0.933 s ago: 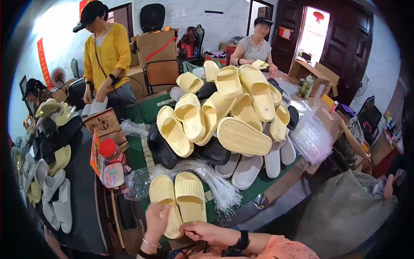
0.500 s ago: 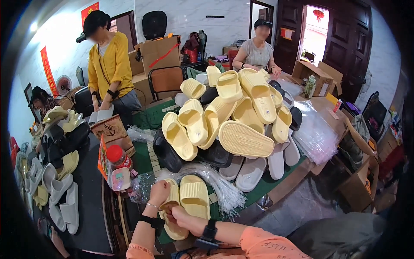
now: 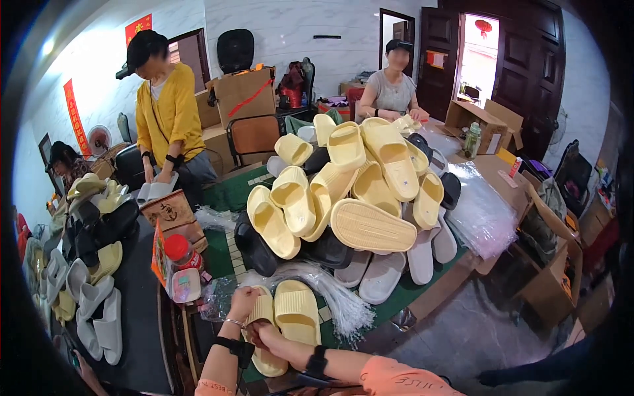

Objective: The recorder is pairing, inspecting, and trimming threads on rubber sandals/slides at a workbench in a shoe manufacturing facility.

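A pair of pale yellow slippers lies at the table's near edge, soles down and toes away from me. My left hand (image 3: 245, 303) is closed at the left edge of the left slipper's ribbed strap (image 3: 262, 310). My right hand (image 3: 266, 334) reaches to the foot opening of that same slipper, fingers bent and partly hidden under the strap. Whatever either hand pinches is too small or hidden to make out. The right slipper (image 3: 297, 313) stands beside it, untouched. Just beyond lies a bundle of thin clear plastic strands (image 3: 340, 297).
A heap of yellow, black and grey slippers (image 3: 356, 185) rises ahead. Clear plastic bags (image 3: 482, 211) lie to its right. At left are a red-lidded jar (image 3: 179, 249), a small tub (image 3: 186, 286) and a dark table (image 3: 142, 310) with more slippers. Co-workers (image 3: 168, 112) stand or sit beyond.
My right hand has moved slightly forward, deeper toward the strap's opening. My left hand stays at the strap. The whole view has shifted a little.
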Demonstrator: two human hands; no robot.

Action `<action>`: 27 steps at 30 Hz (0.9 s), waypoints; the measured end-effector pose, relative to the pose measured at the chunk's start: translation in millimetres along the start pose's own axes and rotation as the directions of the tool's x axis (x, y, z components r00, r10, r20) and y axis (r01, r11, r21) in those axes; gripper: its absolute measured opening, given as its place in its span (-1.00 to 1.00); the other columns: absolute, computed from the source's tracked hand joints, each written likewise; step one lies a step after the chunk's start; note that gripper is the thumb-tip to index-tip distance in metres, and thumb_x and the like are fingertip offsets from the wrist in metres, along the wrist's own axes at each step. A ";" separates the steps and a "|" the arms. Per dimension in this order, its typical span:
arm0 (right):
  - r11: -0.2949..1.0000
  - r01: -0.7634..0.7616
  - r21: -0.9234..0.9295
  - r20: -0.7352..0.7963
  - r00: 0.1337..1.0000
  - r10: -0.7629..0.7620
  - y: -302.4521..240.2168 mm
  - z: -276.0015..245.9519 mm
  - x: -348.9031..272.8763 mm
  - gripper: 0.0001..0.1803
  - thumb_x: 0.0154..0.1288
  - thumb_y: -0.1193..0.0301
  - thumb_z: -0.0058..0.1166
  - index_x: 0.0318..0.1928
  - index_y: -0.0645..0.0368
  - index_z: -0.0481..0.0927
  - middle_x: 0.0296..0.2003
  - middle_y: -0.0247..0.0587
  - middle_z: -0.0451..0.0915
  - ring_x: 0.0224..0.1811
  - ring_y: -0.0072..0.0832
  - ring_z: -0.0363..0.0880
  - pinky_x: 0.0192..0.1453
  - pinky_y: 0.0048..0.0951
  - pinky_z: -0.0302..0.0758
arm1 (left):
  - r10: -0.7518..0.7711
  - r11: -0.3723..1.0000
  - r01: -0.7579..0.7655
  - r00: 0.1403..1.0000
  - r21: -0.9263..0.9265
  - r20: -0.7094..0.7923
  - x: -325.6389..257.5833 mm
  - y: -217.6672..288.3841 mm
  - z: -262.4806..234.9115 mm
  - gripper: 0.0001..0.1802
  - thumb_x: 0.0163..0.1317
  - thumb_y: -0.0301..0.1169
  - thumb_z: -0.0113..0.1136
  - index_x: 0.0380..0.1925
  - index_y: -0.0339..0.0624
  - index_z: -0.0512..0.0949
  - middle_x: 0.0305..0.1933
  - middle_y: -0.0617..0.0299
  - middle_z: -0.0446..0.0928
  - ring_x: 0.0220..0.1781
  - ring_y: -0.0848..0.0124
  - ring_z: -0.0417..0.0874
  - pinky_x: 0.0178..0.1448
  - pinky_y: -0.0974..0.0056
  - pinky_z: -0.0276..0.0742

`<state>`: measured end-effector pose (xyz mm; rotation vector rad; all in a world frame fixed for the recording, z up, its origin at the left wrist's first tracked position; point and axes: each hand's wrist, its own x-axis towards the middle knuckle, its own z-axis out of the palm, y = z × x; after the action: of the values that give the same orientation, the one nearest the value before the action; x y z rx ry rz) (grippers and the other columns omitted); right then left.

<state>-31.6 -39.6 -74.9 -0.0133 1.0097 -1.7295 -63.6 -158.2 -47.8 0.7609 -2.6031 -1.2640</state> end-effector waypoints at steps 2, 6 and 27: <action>0.978 -0.058 -0.201 0.010 0.998 0.061 -9.6 0.0 -41.7 -0.75 0.33 0.28 -0.28 -0.36 0.11 0.43 -0.64 -0.46 0.23 -0.67 -0.68 0.12 -0.62 -0.62 0.05 | 0.050 0.999 -0.049 0.994 0.013 -0.100 6.5 -6.7 0.0 -0.73 0.12 -0.29 0.08 -0.51 -0.33 0.54 -0.63 0.07 0.51 -0.54 0.43 0.56 -0.44 0.30 0.45; 0.919 0.123 -0.373 0.171 0.983 -0.062 -21.0 -46.8 -99.9 -0.75 0.33 0.29 -0.23 -0.18 0.18 0.46 -0.58 -0.45 0.30 -0.59 -0.71 0.20 -0.52 -0.66 0.18 | -0.044 0.931 -0.025 0.983 -0.364 -0.180 16.5 -2.8 -4.4 -0.75 0.22 -0.37 -0.03 -0.52 -0.35 0.47 -0.63 0.12 0.51 -0.63 0.48 0.51 -0.51 0.41 0.42; -0.478 0.124 -0.870 0.408 0.727 -0.553 -118.4 -27.7 -216.7 -0.98 -0.11 0.50 -0.04 -0.56 0.11 0.43 -0.63 -0.20 0.39 -0.51 -0.27 0.44 -0.42 -0.29 0.30 | 0.282 0.953 -0.291 0.953 -0.084 -0.108 -7.3 31.0 12.7 -0.79 0.13 -0.34 0.10 -0.49 -0.30 0.51 -0.66 0.02 0.40 -0.63 0.38 0.35 -0.49 0.28 0.29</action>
<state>-46.1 155.1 78.7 -1.5367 2.7643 -0.6795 -73.3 -129.7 -31.4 0.3958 -2.4433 -1.2267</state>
